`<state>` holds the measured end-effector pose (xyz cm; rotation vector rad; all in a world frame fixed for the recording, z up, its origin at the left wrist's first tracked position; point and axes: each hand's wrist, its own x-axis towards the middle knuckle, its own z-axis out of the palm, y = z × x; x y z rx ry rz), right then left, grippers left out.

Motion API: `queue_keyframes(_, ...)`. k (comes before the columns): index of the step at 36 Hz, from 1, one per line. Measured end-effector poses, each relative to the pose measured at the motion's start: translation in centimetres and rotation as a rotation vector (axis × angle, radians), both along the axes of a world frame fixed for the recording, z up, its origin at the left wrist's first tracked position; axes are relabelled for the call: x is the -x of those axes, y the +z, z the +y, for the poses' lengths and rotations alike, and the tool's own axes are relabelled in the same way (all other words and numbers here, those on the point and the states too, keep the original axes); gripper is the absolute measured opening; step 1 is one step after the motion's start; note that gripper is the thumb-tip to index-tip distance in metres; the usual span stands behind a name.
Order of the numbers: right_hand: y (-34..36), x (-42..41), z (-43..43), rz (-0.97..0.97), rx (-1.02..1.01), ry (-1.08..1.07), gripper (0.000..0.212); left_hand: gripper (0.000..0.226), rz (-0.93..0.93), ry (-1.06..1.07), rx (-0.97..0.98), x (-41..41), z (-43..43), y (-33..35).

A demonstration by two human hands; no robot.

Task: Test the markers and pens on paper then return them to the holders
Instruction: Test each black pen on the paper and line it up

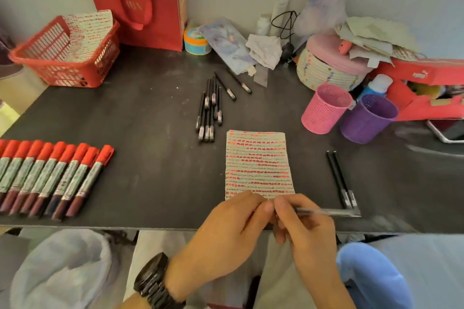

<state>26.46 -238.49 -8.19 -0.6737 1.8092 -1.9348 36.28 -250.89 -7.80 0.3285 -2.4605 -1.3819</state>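
A sheet of paper [258, 163] covered in rows of red marks lies on the dark table, just beyond my hands. My right hand [306, 228] grips a thin pen [331, 212] that points right along the table's front edge. My left hand [231, 228] pinches the pen's left end, fingers closed beside the right hand's fingertips. Two black pens [341, 179] lie side by side to the right of the paper. A cluster of several black pens [209, 110] lies behind the paper. Red-capped markers [50, 178] lie in a row at the left. A pink holder [326, 108] and a purple holder [367, 118] stand at the right.
A red basket [62, 57] with marked paper sits at the back left, a red bag [140, 0] behind it. A woven lidded basket [331, 68], a tape roll [197, 41], cloths and red boxes [426, 88] crowd the back right. A phone [449, 130] lies at the far right.
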Motion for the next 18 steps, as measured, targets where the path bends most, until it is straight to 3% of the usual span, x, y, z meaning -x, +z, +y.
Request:
queue_keyframes(6, -1.1, -1.3, 2.0, 0.011, -0.111, 0.072, 0.028, 0.044, -0.142, -0.112, 0.052, -2.1, 0.1, -1.5)
queue_keyframes(9, -0.4, 1.3, 3.4, -0.180, 0.105, -0.153, 0.031, 0.052, -0.158, -0.047, -0.188, -3.4, -1.7, -1.5)
queue_keyframes(11, 0.5, 3.9, 4.9, -0.150, 0.138, -0.273, 0.038, 0.054, -0.146, 0.081, -0.255, -4.4, -3.8, -1.5)
queue_keyframes(13, 0.9, 5.6, 5.6, -0.092, 0.056, -0.267, 0.045, 0.055, -0.089, 0.155, -0.215, -4.9, -5.1, -1.2)
queue_keyframes(18, 0.1, 5.9, 3.8, -0.091, -0.100, -0.132, 0.017, 0.052, -0.024, 0.205, 0.104, -3.0, -4.5, -0.5)
